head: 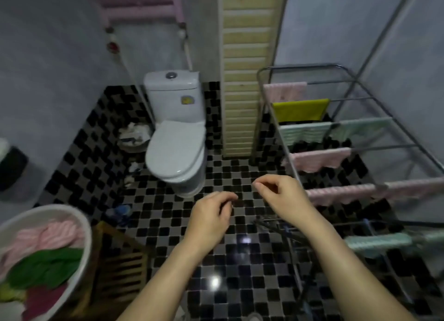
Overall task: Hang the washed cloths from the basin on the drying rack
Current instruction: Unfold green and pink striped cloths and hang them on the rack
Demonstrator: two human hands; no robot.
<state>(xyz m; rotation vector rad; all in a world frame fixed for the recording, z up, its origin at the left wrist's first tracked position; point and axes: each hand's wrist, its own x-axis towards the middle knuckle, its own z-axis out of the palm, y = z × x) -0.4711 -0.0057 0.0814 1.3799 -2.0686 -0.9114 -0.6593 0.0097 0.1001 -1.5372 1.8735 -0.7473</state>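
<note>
Fingers of left hand and right hand loosely curled, seemingly empty; cloths sit in basin at 8 o'clock, drying rack at 3 o'clock nearly full, so crowding a wet cloth in could drag hung ones off.

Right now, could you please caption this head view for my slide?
Left hand and right hand hover empty between basin of cloths and partly hung rack.

Open checkered floor lies between basin and drying rack; toilet blocks the far side.
</note>
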